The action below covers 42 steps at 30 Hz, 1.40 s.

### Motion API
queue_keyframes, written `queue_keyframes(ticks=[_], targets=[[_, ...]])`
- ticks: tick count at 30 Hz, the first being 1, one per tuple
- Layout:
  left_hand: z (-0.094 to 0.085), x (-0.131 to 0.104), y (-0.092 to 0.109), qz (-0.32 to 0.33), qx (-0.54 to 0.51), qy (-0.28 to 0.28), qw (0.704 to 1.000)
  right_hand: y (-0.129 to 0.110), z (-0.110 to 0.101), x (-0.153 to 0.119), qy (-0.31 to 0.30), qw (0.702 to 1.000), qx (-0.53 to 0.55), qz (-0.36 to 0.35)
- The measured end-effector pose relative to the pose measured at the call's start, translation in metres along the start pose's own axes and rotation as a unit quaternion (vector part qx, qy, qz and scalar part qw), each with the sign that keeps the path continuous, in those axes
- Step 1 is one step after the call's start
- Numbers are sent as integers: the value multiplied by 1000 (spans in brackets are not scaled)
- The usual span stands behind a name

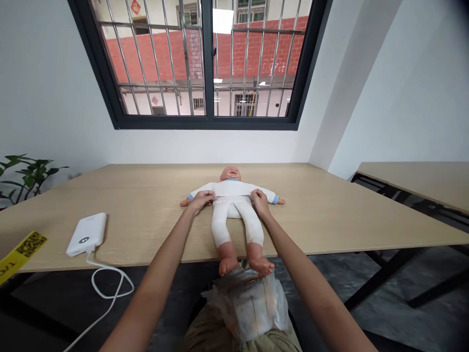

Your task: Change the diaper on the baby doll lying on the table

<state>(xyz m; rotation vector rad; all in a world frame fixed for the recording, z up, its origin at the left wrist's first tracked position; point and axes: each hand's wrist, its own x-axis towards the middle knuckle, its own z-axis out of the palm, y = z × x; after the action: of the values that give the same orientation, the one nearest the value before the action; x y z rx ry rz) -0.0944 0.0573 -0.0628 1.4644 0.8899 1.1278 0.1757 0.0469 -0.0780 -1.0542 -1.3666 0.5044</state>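
Observation:
A baby doll (pixel 230 173) lies on its back on the wooden table (pixel 146 186), head toward the window and feet reaching past the near edge. It wears a white top (pixel 231 188) with blue collar and cuffs, its arms spread sideways. White fabric covers its body and upper legs; the lower legs and feet are bare. My left hand (pixel 202 200) is closed in a pinch on the top's hem at the doll's left-hand side in view. At the opposite side, my right hand (pixel 259 201) pinches the same hem, which runs straight across between both hands.
A clear plastic bag (pixel 252 303) with something pale inside rests on my lap below the feet. To the left are a white power bank (pixel 88 232) with a cable (pixel 110 293), a yellow tag (pixel 22 254) and a plant (pixel 27 176). A second table (pixel 421 181) stands at right.

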Motion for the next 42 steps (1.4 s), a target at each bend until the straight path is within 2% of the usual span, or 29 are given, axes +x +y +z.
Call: queue_keyframes(ticks=[5,8,11,15,17,18,20,22,25,27,28,29,31,32,34,36,38,42], targets=[[-1,-4,2,-1,82,-37,996,-4,1,-3,-73,996,-58,6],[1,-5,3,5,85,-39,996,-4,2,-2,-62,997,-31,35],[6,-3,11,23,78,20,996,-2,1,2,-29,998,35,49],[25,-14,41,136,122,150,972,1,0,7,29,985,111,129],[40,-38,60,196,156,179,952,0,-1,9,71,977,119,165],[49,-57,69,214,168,186,944,-4,-2,10,93,977,111,159],[66,-104,83,244,174,199,933,-17,-7,7,144,980,81,109],[82,-159,86,265,193,225,918,-40,-16,-4,195,978,60,39],[100,-232,66,270,254,235,898,-84,-41,-45,224,971,75,-26],[107,-264,37,267,282,161,907,-109,-65,-87,228,970,61,-60],[109,-275,19,244,291,102,920,-116,-77,-110,224,971,43,-70],[112,-282,2,188,300,51,934,-119,-88,-133,236,969,20,-72],[117,-290,-31,31,305,-1,952,-113,-107,-174,252,965,-51,-47],[120,-293,-44,-33,296,7,955,-105,-113,-191,241,965,-97,-17],[129,-295,-61,-101,279,21,955,-86,-119,-213,162,961,-213,65],[138,-297,-66,-120,307,41,943,-70,-118,-221,50,938,-308,154],[146,-296,-64,-116,345,44,930,-65,-114,-221,-19,919,-344,193],[154,-288,-62,-111,349,57,929,-69,-109,-219,-87,940,-301,134]])
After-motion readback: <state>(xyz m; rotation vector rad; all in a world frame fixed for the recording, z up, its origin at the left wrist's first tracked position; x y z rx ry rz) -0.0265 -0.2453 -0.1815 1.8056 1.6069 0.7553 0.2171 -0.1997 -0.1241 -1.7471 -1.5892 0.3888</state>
